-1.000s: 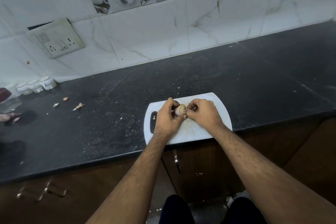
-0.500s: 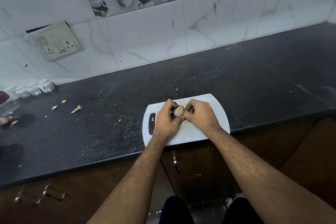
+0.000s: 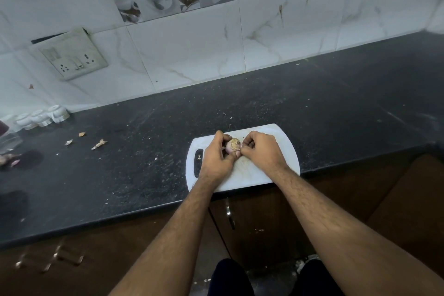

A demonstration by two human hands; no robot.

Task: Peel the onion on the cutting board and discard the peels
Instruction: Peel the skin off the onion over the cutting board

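Observation:
A small pale-pink onion (image 3: 232,145) with its root end up is held just above the white cutting board (image 3: 283,151), which lies at the counter's front edge. My left hand (image 3: 217,156) grips the onion from the left, fingers curled round it. My right hand (image 3: 260,152) pinches at the onion's right side with thumb and fingertips, at its skin. Most of the onion is hidden by both hands. A tiny peel scrap (image 3: 199,156) lies on the board beside the handle slot.
Loose peel pieces (image 3: 98,144) lie on the black counter (image 3: 336,108) to the left. Small white jars (image 3: 40,116) stand by the tiled wall at far left, near more onions (image 3: 8,158). A socket plate (image 3: 72,56) hangs on the wall. Brown cabinet doors sit below the counter.
Both hands stay on the onion over the board; the fingers have shifted slightly around it. The view has drifted a little.

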